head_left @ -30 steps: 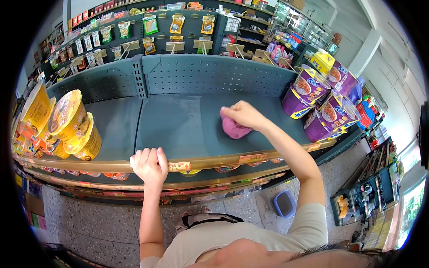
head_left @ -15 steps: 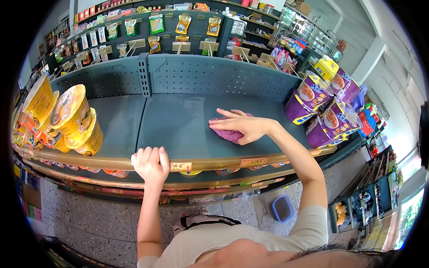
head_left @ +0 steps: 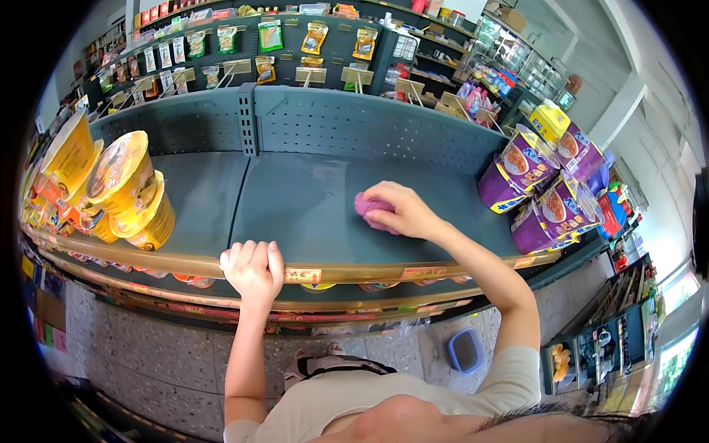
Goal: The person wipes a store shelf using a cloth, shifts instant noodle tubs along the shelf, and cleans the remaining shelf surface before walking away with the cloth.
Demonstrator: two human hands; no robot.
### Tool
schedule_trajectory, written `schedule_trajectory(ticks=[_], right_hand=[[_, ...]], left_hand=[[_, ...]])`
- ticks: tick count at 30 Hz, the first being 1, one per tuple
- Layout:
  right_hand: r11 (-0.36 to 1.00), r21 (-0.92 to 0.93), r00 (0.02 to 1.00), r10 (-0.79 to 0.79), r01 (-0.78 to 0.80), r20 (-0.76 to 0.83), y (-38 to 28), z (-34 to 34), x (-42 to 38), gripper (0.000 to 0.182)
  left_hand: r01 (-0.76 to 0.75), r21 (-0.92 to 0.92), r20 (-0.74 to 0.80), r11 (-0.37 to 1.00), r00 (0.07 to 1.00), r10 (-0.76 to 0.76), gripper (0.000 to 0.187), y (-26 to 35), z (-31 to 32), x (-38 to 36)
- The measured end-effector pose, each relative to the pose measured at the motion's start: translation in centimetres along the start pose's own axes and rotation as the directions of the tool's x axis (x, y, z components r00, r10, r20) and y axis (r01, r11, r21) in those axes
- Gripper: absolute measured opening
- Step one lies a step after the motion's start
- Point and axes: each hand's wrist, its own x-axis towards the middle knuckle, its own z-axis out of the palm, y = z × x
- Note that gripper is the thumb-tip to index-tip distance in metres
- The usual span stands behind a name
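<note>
The right hand (head_left: 399, 210) clutched a cloth (head_left: 365, 205), the left hand (head_left: 255, 270) clasped the shelf edge (head_left: 362, 274), and overreaching risked toppling stacked purple tubs (head_left: 529, 160).

Words Too Small to Read

No word can be read for sure. The purple cups (head_left: 528, 166) have big white writing beside a food picture, and bold writing on a yellow band lower down. The yellow cups (head_left: 122, 177) have blurry writing on top. On the front edge of the shelf (head_left: 295, 192), one tag (head_left: 303, 275) has a tiny red mark like an arrow. Another tag (head_left: 423, 272) has fuzzy writing.
</note>
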Motion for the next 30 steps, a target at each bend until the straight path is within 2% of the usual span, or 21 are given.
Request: schedule_trajectory(ticks=[3, 6, 9, 12, 15, 22, 25, 28, 30], right_hand=[[0.977, -0.205, 0.988, -0.033, 0.063, 0.148, -1.6, 1.0, -0.1, 0.032], [0.97, -0.235, 0.986, -0.031, 0.069, 0.164, -2.0, 0.7, -0.6, 0.033], [0.986, -0.165, 0.993, 0.003, 0.017, 0.119, -1.2, 1.0, 0.0, 0.03], [0.963, -0.261, 0.997, 0.047, -0.062, -0.065, 0.8, 1.5, 1.8, 0.027], [0.94, -0.322, 0.982, 0.059, -0.114, -0.177, 3.7, 2.5, 3.9, 0.026], [0.851, -0.524, 0.997, 0.004, -0.044, -0.078, 7.0, 4.5, 7.4, 0.026], [0.808, -0.588, 0.99, -0.042, -0.046, -0.134, 7.5, 5.4, 8.7, 0.022], [0.776, -0.627, 0.993, -0.01, -0.068, -0.12, 7.6, 5.6, 9.7, 0.022], [0.807, -0.589, 0.997, -0.01, -0.041, -0.083, 8.1, 5.4, 9.8, 0.022]], left_hand=[[0.004, -0.001, 0.017, 1.0, 1.0, -0.003, 0.025, -0.1, -0.2, -0.1], [0.017, -0.025, 0.018, 1.0, 1.0, -0.016, 0.027, 0.2, -0.3, 0.1], [0.014, -0.025, 0.02, 1.0, 1.0, -0.013, 0.027, 0.1, -0.3, 0.1], [0.013, -0.028, 0.023, 1.0, 1.0, -0.012, 0.028, 0.2, -0.3, 0.1], [0.009, -0.022, 0.026, 1.0, 1.0, -0.008, 0.028, 0.1, -0.3, 0.1], [0.007, -0.01, 0.033, 1.0, 0.999, -0.007, 0.029, -0.1, -0.2, 0.0], [0.005, -0.004, 0.038, 1.0, 0.999, -0.005, 0.028, -0.1, -0.2, -0.1], [-0.005, 0.013, 0.017, 1.0, 1.0, 0.005, 0.027, -0.3, 0.1, -0.1], [-0.003, 0.006, 0.016, 1.0, 1.0, 0.003, 0.027, -0.2, 0.1, -0.2]])
